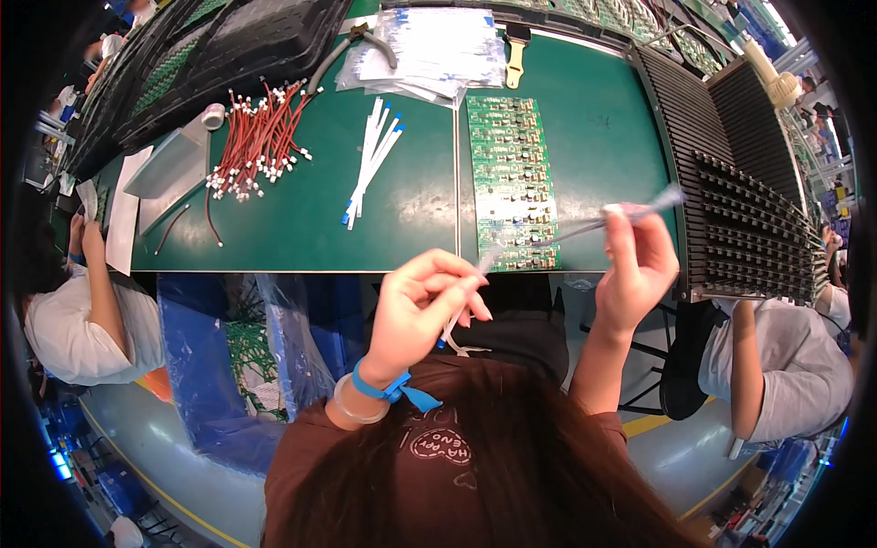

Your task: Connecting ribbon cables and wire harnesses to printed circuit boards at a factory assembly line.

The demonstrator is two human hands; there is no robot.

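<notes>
A: In the head view, what do our hands have?
B: Our left hand (422,306) is closed on a ribbon (442,342), whose blue end pokes out below it. Our right hand (642,260) pinches a grey strip (585,230) between thumb and fingertips. It's blurred, so we can't tell its kind, or whether it joins the ribbon.
A: And what could go wrong?
B: Our left hand is on the near side of the desk (356,256) edge, so a loosened pinch could drop the ribbon into our lap. Pulling the hands apart too hard could crease it.
A: What about the boards (513,173)?
B: They lie ahead of and between the hands, near end at the desk edge. A low sweep of the strip could scrape their parts; a bumped wrist could shove them off.
A: Anything else to catch?
B: Our left wristband (395,390) has a loose tail that might snag. The spare ribbons (372,164), ahead and left of our left hand, overlap, so we might lift two together.
</notes>
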